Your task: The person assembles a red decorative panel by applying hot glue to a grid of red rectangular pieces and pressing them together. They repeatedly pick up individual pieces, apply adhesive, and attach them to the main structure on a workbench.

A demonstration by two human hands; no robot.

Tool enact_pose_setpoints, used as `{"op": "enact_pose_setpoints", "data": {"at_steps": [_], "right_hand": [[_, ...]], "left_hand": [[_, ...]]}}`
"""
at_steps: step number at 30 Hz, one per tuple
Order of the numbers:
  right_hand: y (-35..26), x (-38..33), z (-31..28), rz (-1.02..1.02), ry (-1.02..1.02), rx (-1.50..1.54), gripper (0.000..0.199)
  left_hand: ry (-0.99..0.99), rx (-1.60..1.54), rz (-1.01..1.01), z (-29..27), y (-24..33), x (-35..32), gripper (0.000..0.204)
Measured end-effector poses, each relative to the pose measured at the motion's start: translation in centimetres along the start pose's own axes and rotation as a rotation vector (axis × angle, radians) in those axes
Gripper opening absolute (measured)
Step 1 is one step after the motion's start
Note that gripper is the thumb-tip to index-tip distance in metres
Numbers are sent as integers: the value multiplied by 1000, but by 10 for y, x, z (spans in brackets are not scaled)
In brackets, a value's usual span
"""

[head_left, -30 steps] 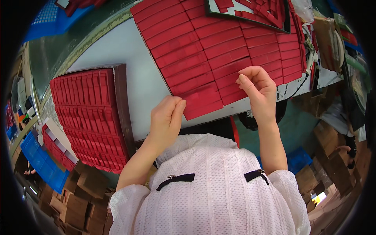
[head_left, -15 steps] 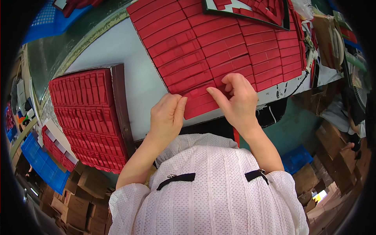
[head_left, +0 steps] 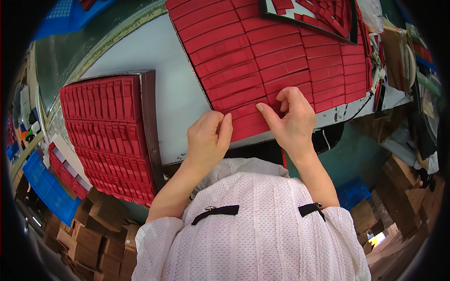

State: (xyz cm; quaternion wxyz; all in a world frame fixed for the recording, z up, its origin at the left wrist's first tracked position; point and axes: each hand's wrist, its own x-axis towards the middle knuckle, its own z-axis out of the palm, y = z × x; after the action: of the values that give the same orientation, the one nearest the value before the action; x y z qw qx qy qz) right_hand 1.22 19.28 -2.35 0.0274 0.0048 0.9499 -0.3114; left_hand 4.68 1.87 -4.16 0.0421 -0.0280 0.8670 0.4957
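Rows of flat red rectangular strips (head_left: 281,55) lie side by side on the white work surface. At the near edge of these rows, a red strip (head_left: 247,122) lies between my two hands. My left hand (head_left: 208,138) is at its left end, thumb pressed against curled fingers; whatever the fingers may pinch is hidden. Over its right end is my right hand (head_left: 295,119), thumb stretched out and apart from the curled index finger, with nothing visible between them. The thumb tip is close to the strip; whether it touches cannot be told.
At left stands a dark brown-sided tray (head_left: 151,122) packed with rows of small red pieces. A black-edged tray (head_left: 311,23) of loose red pieces lies on the far strips. Blue crates (head_left: 48,183) and cardboard boxes (head_left: 89,245) are at lower left. A cable runs along the right edge.
The view has shifted slightly, moving the table and rows in the picture. My hands keep almost the same pose at the near strip, the left thumb standing a little more upright.
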Motion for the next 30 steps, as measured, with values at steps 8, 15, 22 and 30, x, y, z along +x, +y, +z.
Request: {"op": "enact_pose_setpoints", "data": {"at_steps": [8,15,22,30], "right_hand": [[-6,1,6,30,36,57,33],[4,8,7,23,99,83,34],[13,-1,10,46,131,97,39],[9,7,29,52,164,99,33]], "left_hand": [[-39,101,-40,-7,-6,5,21],[-60,706,710,-11,-21,14,34],[-173,846,756,-28,-37,5,37],[-113,628,681,20,8,71,55]]}}
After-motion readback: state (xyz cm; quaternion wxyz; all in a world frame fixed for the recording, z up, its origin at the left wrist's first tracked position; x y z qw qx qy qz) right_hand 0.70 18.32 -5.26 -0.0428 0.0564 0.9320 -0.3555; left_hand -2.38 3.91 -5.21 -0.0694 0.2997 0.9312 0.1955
